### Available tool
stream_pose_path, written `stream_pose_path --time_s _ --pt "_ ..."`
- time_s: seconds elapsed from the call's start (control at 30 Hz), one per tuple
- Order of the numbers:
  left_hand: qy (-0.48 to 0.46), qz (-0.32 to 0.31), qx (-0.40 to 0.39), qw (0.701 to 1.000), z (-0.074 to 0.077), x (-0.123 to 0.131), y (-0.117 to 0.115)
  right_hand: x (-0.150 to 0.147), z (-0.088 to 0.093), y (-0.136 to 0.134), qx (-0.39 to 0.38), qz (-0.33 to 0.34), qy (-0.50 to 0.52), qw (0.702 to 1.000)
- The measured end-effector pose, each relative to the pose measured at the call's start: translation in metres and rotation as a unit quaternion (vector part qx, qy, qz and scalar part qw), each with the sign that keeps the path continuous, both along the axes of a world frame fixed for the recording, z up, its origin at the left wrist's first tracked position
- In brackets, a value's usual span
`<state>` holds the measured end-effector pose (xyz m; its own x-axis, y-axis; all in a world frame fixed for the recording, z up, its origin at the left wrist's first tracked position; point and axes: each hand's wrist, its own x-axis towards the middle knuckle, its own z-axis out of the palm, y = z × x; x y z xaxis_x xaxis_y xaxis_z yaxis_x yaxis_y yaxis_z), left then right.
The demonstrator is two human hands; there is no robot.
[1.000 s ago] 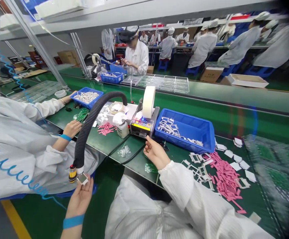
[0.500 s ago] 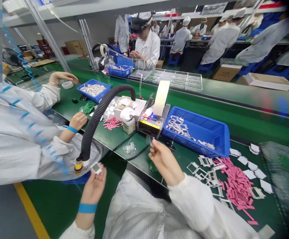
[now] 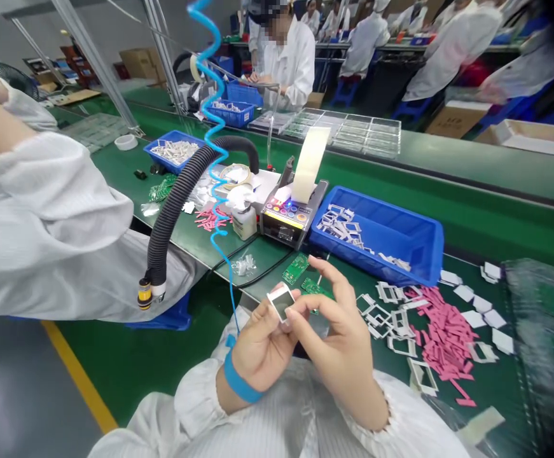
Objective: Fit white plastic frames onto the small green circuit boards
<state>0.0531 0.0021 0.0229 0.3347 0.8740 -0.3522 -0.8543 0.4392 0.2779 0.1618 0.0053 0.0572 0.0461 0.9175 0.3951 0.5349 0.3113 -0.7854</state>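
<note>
a small white-rimmed square frame (image 3: 280,302) with a dark glassy centre is held tilted above the green bench (image 3: 262,283), pinched between both hands. the left hand (image 3: 261,340) curls up from below, its fingers against the frame's left side, a blue wrist strap (image 3: 236,381) around its wrist. the right hand (image 3: 338,337) presses its thumb (image 3: 303,321) against the frame's right side, its index finger (image 3: 329,277) raised and spread away.

just beyond the frame lie two green circuit boards (image 3: 296,268). further beyond and to the right of it sits a blue plastic tray (image 3: 381,267) holding white frames. to its right, loose white frames (image 3: 391,318) lie beside a heap of pink strips (image 3: 443,337). a coiled blue cord (image 3: 217,127) rises from the strap.
</note>
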Motion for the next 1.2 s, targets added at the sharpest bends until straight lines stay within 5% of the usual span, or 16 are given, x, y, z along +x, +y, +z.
stream_pose_path --time_s 0.4,0.6,0.7,0.83,0.93,1.07,1.2 --pt "0.04 -0.001 0.008 0.999 -0.002 0.003 -0.001 0.004 -0.002 0.007 -0.044 -0.022 0.046 0.998" --pt "0.067 0.019 -0.012 0.997 -0.004 0.001 0.002 0.0 -0.014 0.009 0.057 -0.054 -0.093 0.993" --pt "0.118 -0.002 -0.011 0.993 -0.005 -0.014 0.002 0.002 -0.021 0.006 0.128 0.043 -0.211 0.968" --pt "0.192 -0.14 0.044 0.97 -0.01 -0.048 0.001 0.009 -0.025 0.0 0.061 0.21 -0.198 0.955" --pt "0.203 -0.186 0.051 0.96 -0.012 -0.058 -0.001 0.01 -0.026 -0.005 0.096 0.2 -0.15 0.963" --pt "0.156 -0.167 0.043 0.973 -0.017 -0.044 -0.007 0.008 -0.026 -0.01 0.199 0.139 -0.124 0.962" --pt "0.089 -0.119 0.038 0.988 -0.032 -0.032 -0.006 0.027 -0.032 -0.004 0.151 0.164 -0.13 0.966"
